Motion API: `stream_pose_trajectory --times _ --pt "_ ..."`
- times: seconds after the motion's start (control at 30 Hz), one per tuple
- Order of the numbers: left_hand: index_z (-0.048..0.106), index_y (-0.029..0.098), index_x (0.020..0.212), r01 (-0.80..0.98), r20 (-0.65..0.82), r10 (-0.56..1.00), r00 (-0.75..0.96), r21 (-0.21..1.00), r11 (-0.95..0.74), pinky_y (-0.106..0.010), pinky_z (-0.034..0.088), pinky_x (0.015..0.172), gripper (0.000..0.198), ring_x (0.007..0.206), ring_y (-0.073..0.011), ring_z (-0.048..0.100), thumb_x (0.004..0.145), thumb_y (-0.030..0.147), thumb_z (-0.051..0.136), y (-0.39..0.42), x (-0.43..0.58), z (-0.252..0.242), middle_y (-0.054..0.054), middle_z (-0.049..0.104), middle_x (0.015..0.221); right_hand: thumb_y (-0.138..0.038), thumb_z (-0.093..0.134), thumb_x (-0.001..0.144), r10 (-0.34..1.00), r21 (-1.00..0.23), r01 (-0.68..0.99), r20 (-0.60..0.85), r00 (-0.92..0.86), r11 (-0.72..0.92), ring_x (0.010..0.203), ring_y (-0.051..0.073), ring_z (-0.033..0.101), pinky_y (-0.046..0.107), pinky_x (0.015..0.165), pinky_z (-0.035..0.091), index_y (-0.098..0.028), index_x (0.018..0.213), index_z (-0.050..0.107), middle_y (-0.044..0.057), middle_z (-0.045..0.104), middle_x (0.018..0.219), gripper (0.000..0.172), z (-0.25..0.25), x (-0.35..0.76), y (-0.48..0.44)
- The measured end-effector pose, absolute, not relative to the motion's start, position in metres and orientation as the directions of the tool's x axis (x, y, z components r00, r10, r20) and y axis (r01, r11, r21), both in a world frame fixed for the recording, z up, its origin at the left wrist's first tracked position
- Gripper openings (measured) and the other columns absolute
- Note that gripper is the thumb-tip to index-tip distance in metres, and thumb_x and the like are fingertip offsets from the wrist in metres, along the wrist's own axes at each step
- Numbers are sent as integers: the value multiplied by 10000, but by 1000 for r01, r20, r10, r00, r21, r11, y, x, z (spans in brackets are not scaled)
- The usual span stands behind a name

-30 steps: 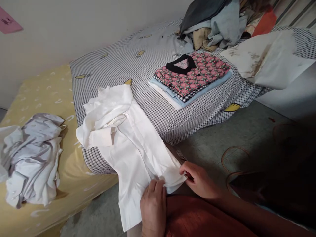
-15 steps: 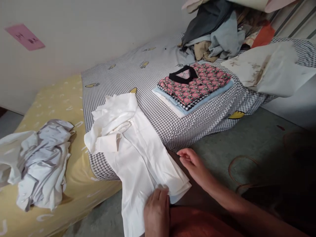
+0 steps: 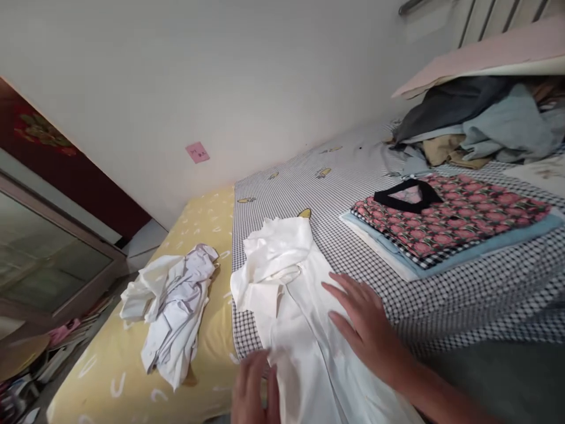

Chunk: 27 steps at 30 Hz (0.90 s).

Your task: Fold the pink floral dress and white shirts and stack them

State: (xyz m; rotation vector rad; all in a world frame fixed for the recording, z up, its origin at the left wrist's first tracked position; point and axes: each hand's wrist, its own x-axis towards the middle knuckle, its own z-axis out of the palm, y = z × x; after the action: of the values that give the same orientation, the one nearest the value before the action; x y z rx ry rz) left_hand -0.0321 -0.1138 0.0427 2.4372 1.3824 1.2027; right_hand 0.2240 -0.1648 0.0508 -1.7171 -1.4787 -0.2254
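Observation:
A white blouse (image 3: 304,330) lies lengthwise over the checked bed cover, its upper part bunched up with a cuff showing, its lower part running toward me. Over its right side, my right hand (image 3: 366,324) is open, fingers spread; whether they touch the cloth I cannot tell. At the blouse's lower left edge is my left hand (image 3: 256,391), fingers and thumb apart with a gap between them. The picture's bottom edge cuts off part of this hand and the blouse's lower end.
Folded clothes (image 3: 450,218), a pink flowered top uppermost, are stacked on the right. Crumpled pale garments (image 3: 180,312) lie on the yellow sheet (image 3: 119,365) to the left. A heap of clothes (image 3: 481,118) fills the far right corner. A wall (image 3: 282,76) runs behind the bed.
My view has swung left and up. My right hand has moved from beside the bed onto the blouse's right side. My left hand has left the blouse's lower hem for its left edge.

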Motion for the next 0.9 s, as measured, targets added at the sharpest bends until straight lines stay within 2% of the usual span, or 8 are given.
stream_pose_trajectory --times 0.1,0.17,0.3,0.37,0.47,0.57,0.67,0.9 --pt "605 190 1237 722 573 805 154 491 -487 -526 541 1019 404 1191 -316 631 937 457 556 -67 -17 67 -163 641 1237 -267 435 1004 706 -558 829 605 367 47 1325 292 541 548 1076 433 -261 1419 538 134 570 1463 427 81 241 -85" --pt "572 163 1275 731 533 835 138 514 -449 -560 525 1027 467 1237 -340 603 924 471 556 -48 3 66 -199 605 1292 -278 441 1002 725 -573 819 552 412 -30 1340 312 531 583 1083 427 -234 1437 536 151 543 1495 448 83 245 -37" --pt "537 218 1373 805 350 914 207 470 -362 -661 402 1104 571 1454 -408 414 853 421 657 -31 32 39 -230 401 1587 -349 455 1008 805 -422 889 457 378 -178 1401 379 463 682 1097 359 -238 1457 545 159 507 1541 471 44 247 12" --pt "630 219 1260 798 274 943 189 516 -310 -663 354 1134 445 1469 -408 396 845 378 641 -24 33 31 -214 412 1598 -393 454 1008 821 -318 934 481 307 -162 1426 386 426 688 1118 322 -274 1453 558 124 517 1543 472 19 251 15" --pt "696 207 1086 614 183 981 60 768 -181 -535 456 1092 318 1330 -332 563 896 398 526 -4 17 43 -170 642 1390 -438 408 1019 827 -249 954 491 274 -168 1448 374 393 672 1133 304 -322 1469 543 62 514 1557 484 -1 257 9" --pt "703 198 1023 295 56 996 -70 955 -33 -425 559 918 368 1029 -271 685 836 500 607 28 -18 77 -99 762 1060 -460 359 1032 836 -223 956 472 278 -191 1450 368 391 647 1137 305 -319 1480 533 40 512 1560 502 1 258 6" --pt "688 202 890 105 56 925 -376 994 -17 -363 556 820 290 859 -205 665 706 426 705 67 -63 117 -48 732 916 -457 341 1034 842 -217 957 466 273 -190 1449 367 392 638 1140 298 -311 1484 532 45 519 1554 510 5 257 7" --pt "478 202 584 181 192 767 -612 978 -101 -309 520 736 131 733 -140 598 534 208 599 125 -148 172 21 577 722 -474 298 1016 821 -208 959 501 273 -192 1433 361 405 626 1138 297 -319 1460 562 50 550 1526 540 0 257 8"
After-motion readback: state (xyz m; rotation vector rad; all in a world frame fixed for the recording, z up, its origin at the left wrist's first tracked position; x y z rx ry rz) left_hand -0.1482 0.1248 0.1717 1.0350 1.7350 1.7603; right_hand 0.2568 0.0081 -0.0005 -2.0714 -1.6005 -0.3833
